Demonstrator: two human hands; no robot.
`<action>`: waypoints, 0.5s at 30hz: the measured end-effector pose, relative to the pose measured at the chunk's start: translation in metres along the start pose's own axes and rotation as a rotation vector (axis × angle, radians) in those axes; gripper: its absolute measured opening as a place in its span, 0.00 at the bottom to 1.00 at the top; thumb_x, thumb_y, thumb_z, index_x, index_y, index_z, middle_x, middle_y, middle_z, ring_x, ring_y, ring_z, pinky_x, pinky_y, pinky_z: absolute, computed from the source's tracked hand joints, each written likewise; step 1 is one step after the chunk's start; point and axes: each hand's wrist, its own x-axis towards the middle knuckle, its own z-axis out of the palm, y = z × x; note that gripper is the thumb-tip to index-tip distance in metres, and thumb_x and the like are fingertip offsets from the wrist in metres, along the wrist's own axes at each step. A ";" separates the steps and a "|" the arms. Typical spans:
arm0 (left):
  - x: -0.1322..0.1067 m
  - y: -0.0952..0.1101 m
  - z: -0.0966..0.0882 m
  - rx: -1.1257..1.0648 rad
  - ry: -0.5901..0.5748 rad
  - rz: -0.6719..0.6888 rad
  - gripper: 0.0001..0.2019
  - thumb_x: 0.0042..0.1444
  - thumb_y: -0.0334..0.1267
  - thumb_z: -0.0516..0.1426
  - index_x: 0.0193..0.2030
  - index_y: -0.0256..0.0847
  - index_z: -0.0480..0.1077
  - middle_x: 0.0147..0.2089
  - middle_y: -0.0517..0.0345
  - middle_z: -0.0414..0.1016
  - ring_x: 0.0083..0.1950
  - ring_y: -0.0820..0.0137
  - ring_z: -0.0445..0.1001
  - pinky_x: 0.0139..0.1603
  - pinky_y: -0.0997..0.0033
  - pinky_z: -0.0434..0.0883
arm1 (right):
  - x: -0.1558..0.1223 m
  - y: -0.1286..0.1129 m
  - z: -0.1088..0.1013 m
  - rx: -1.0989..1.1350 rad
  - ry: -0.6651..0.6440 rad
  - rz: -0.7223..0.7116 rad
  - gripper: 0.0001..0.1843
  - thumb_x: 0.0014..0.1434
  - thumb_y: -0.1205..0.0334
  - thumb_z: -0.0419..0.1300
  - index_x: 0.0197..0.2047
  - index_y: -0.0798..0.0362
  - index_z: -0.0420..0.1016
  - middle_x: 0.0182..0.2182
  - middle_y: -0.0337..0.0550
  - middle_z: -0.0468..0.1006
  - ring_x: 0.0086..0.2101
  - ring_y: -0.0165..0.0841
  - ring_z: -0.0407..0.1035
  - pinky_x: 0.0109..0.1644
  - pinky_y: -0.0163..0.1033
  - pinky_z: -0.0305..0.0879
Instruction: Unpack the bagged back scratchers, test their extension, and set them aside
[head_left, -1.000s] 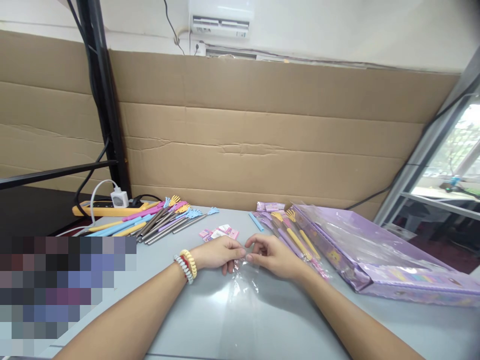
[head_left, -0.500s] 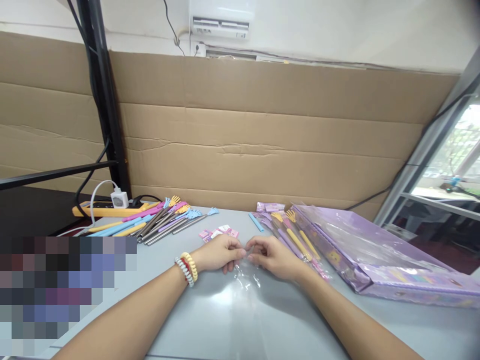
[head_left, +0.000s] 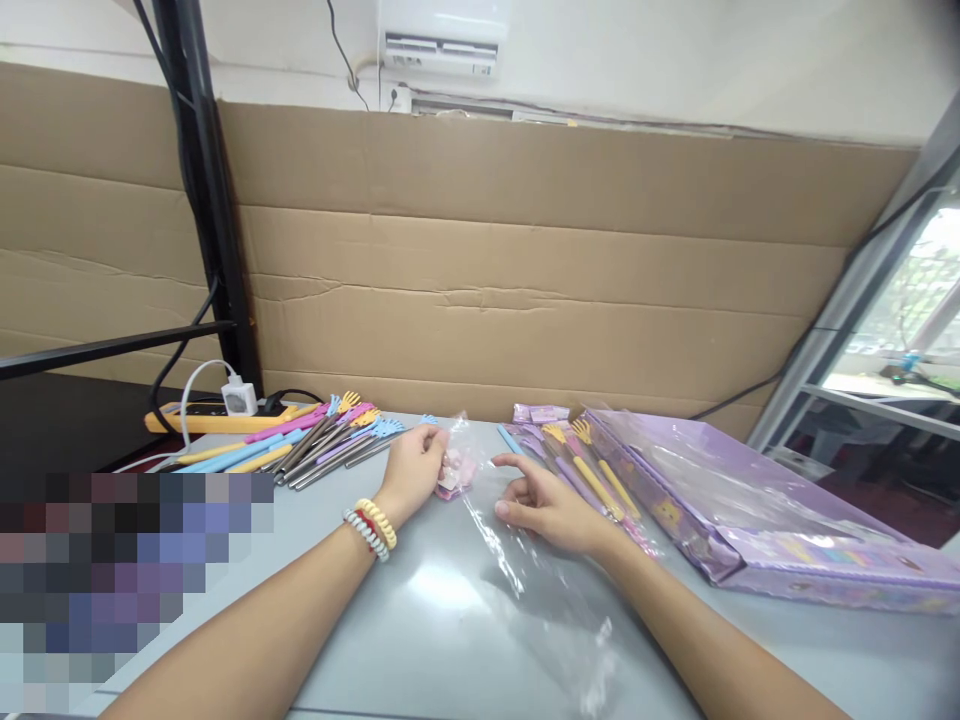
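My left hand (head_left: 412, 465) reaches forward, its fingers curled at the raised top edge of a clear plastic bag (head_left: 525, 570). A small heap of pink and white cards (head_left: 454, 470) lies just beside those fingertips and shows through the film. The bag runs from there back toward me across the grey table (head_left: 420, 640). On the bag's right side rests my right hand (head_left: 547, 505), index finger stretched out to the left, thumb apart from it, the other fingers loosely bent.
Pastel back-scratchers with metal shafts (head_left: 330, 440) lie in a heap at the left, behind them a yellow power strip (head_left: 217, 415) with a white plug. At the right are bagged scratchers (head_left: 592, 480) and a flat purple package (head_left: 735, 510). A cardboard wall (head_left: 525, 290) closes the back.
My hands were pinching the bag's mouth together at the table's middle. The left has since moved forward to the pink cards with the bag's edge, and the right index finger has straightened.
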 end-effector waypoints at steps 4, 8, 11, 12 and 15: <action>0.008 0.000 -0.011 0.025 0.225 -0.039 0.12 0.55 0.45 0.49 0.31 0.39 0.64 0.17 0.64 0.65 0.15 0.75 0.63 0.17 0.76 0.60 | 0.000 0.000 -0.002 0.070 -0.056 -0.018 0.40 0.52 0.58 0.60 0.64 0.51 0.48 0.24 0.35 0.69 0.23 0.27 0.63 0.24 0.33 0.56; 0.007 0.005 -0.012 -0.207 0.173 -0.027 0.14 0.51 0.49 0.53 0.35 0.39 0.62 0.19 0.65 0.65 0.16 0.75 0.64 0.16 0.77 0.60 | 0.001 -0.002 -0.001 0.049 0.021 -0.035 0.19 0.51 0.57 0.59 0.44 0.58 0.74 0.20 0.37 0.68 0.21 0.26 0.62 0.24 0.34 0.58; 0.001 0.010 -0.007 -0.370 0.018 0.023 0.20 0.49 0.53 0.54 0.41 0.39 0.59 0.24 0.64 0.68 0.18 0.77 0.64 0.17 0.78 0.61 | 0.003 -0.003 -0.004 -0.021 0.333 -0.051 0.20 0.51 0.53 0.58 0.42 0.59 0.75 0.18 0.38 0.69 0.19 0.27 0.60 0.23 0.34 0.58; -0.001 0.010 -0.005 -0.364 -0.015 0.027 0.21 0.48 0.53 0.54 0.42 0.40 0.58 0.25 0.64 0.68 0.18 0.77 0.64 0.17 0.78 0.61 | 0.004 -0.003 -0.006 -0.045 0.461 -0.072 0.21 0.51 0.53 0.58 0.44 0.59 0.74 0.20 0.39 0.71 0.19 0.28 0.61 0.24 0.35 0.59; -0.005 0.009 -0.001 -0.264 -0.088 0.015 0.21 0.49 0.52 0.54 0.44 0.39 0.58 0.25 0.65 0.67 0.19 0.78 0.63 0.17 0.78 0.61 | 0.008 -0.001 -0.020 -0.112 0.842 -0.177 0.23 0.51 0.53 0.58 0.47 0.56 0.71 0.35 0.47 0.76 0.30 0.32 0.67 0.35 0.39 0.65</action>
